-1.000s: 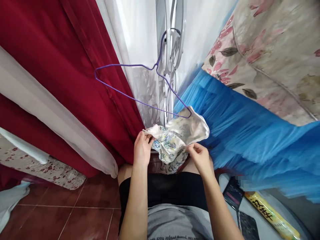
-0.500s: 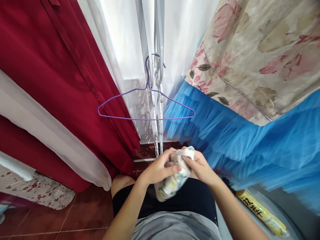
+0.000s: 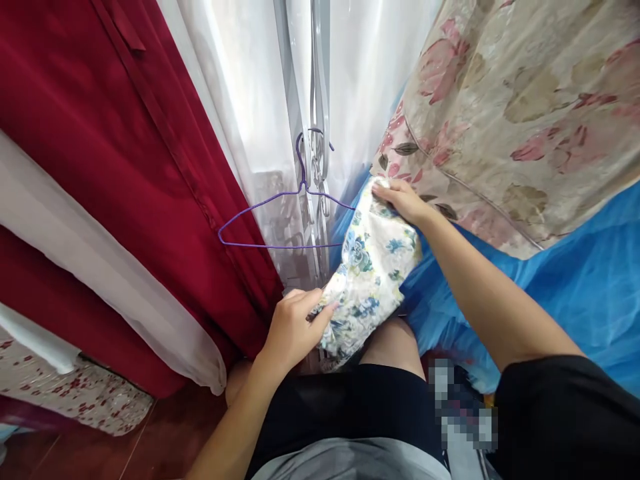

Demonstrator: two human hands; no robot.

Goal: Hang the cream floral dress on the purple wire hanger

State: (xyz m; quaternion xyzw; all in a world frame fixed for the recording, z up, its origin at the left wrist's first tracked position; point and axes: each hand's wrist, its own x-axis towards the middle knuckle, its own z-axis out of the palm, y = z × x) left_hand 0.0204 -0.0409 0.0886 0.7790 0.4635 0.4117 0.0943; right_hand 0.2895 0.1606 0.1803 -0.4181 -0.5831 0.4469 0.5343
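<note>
A white garment (image 3: 373,267) with blue and green flowers is stretched between my two hands above my lap. My right hand (image 3: 403,200) pinches its upper edge near the right end of a purple hanger (image 3: 270,245). Lower down, my left hand (image 3: 295,323) grips the garment's left edge between thumb and fingers. The hanger hangs by its hook from white plastic strips in front of me, and the cloth covers its right end. The kind of garment cannot be made out.
Red curtain-like cloth (image 3: 150,200) hangs on the left, with white fabric (image 3: 240,100) behind the strips (image 3: 295,73). To the right hang a floral cloth (image 3: 540,120) and blue tulle (image 3: 560,307). Reddish-brown tiles (image 3: 175,427) cover the floor.
The bundled garment has been raised and opened out. My right hand has moved up and away from my left, drawing the cloth across the hanger's right end.
</note>
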